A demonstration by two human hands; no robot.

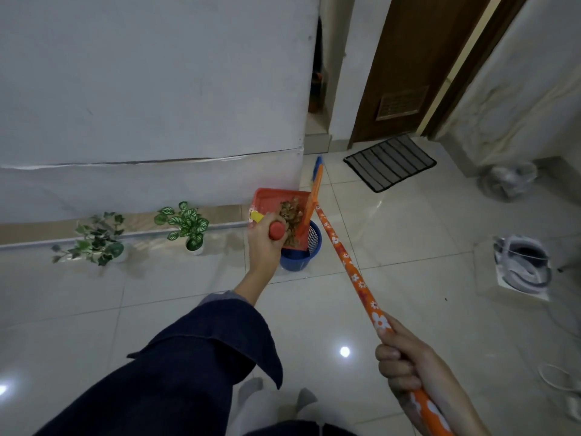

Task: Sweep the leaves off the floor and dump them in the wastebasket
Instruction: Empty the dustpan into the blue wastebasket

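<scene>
A person's left hand (264, 243) has its fingers wrapped around the handle of a red dustpan (276, 204), held over a blue wastebasket (306, 247) by the wall. Brown leaves (290, 217) sit in the pan. The right hand (401, 361) grips an orange broom (352, 272) – its head rests against the pan. Tipping slowly, lip kept inside the rim, should stop leaves spilling onto the floor (393, 247).
</scene>
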